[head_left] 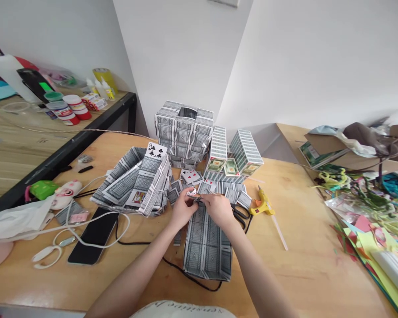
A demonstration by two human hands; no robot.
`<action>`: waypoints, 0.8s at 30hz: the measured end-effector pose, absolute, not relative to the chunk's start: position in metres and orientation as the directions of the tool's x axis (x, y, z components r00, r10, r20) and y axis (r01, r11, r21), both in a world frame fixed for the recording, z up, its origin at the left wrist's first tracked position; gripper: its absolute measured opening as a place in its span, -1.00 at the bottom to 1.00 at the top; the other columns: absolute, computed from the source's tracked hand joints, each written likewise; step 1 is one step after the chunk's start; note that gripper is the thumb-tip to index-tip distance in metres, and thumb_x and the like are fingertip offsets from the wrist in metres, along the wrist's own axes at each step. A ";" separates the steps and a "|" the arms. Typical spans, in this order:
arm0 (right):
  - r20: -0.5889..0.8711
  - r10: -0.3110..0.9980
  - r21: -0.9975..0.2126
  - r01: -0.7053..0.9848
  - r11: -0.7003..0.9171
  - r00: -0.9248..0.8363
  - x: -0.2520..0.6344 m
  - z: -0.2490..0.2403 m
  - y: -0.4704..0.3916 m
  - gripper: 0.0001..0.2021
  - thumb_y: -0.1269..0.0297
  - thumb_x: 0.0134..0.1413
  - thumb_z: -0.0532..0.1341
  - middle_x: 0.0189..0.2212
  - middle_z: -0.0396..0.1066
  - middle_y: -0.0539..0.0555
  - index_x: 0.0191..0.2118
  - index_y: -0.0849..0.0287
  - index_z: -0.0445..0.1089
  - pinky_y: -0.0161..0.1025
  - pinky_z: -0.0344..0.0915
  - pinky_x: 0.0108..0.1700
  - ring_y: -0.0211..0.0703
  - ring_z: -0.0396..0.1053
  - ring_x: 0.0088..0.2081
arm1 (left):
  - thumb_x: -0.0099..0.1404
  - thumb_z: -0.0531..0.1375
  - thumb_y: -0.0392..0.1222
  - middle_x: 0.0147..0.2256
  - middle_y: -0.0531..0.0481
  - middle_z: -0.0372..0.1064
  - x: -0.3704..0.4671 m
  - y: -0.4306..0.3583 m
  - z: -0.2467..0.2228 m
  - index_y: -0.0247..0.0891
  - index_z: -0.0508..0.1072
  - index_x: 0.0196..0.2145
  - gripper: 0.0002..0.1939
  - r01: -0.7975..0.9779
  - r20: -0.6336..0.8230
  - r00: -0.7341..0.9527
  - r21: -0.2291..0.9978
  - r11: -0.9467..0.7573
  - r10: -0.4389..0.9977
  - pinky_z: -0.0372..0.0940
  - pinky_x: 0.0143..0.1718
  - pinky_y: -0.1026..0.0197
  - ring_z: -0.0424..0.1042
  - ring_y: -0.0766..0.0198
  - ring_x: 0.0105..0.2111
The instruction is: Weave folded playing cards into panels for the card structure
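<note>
The left hand (185,205) is closed at the fingertips, pinching a small card piece (193,193) from its left side. The right hand (216,208) comes in from the other side, its thumb and fingers also drawn together on that piece; exactly which edge each finger presses is too small to tell. The 2 hands meet just above the far end of a long card tray (207,247), made of grey-backed playing cards, which lies on the wooden table (311,269) between the 2 forearms.

Just beyond the fingers, loose cards (191,176) are spread about, some face up with red hearts. Near the right hand I see black-handled scissors (241,215), partly hidden, and then a yellow glue gun (262,206) with a pale glue stick (280,232) beside it.

To the left of the hands sits a large open card container (132,185), a 9 of clubs (156,150) upright at its far edge. Behind the loose cards stands a tall card block (182,134), with green-and-white card boxes (240,157) to its right.

Farther left, a black phone (93,236) lies under a looping white cable (128,229). Lidded tubs (65,114) stand on the side table (29,145); on the far right is an open cardboard box (361,154).
</note>
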State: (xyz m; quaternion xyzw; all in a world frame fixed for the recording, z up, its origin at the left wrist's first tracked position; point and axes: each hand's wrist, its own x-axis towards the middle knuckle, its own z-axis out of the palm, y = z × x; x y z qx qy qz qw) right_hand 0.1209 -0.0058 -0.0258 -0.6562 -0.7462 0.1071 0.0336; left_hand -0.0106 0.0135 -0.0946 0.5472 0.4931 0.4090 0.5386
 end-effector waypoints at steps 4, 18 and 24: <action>-0.053 0.994 -0.291 0.954 0.074 -0.093 0.132 -0.024 -0.012 -0.64 0.28 0.02 0.14 -0.22 0.45 0.07 -0.01 0.08 0.26 -0.30 0.16 -0.21 -0.11 0.37 -0.19 | -0.01 0.14 -0.42 -0.14 -0.09 0.31 -0.018 0.014 -0.086 -0.23 0.12 0.00 -0.42 0.200 -0.021 0.239 0.979 -0.028 0.971 0.30 -0.20 0.20 0.38 0.28 -0.22; -0.084 0.996 -0.426 0.904 -0.041 0.006 0.147 -0.047 -0.016 -0.85 0.47 0.04 0.06 -0.35 0.41 0.09 -0.28 0.19 0.33 -0.35 0.11 -0.29 -0.17 0.35 -0.29 | 0.19 -0.03 -0.42 -0.35 -0.10 0.40 -0.001 0.025 -0.024 -0.31 0.36 -0.36 -0.81 0.671 0.048 0.729 0.153 -0.726 0.683 0.22 -0.26 0.11 0.38 0.14 -0.29; -0.034 0.999 -0.398 0.917 -0.028 0.016 0.148 -0.054 -0.015 -0.92 0.47 0.02 0.08 -0.42 0.38 0.09 -0.37 0.21 0.29 -0.34 0.08 -0.33 -0.17 0.32 -0.33 | 0.19 -0.07 -0.43 -0.41 -0.08 0.42 -0.002 0.028 -0.032 -0.31 0.35 -0.36 -0.77 0.663 0.002 0.743 0.127 -0.737 0.669 0.22 -0.31 0.13 0.41 0.15 -0.37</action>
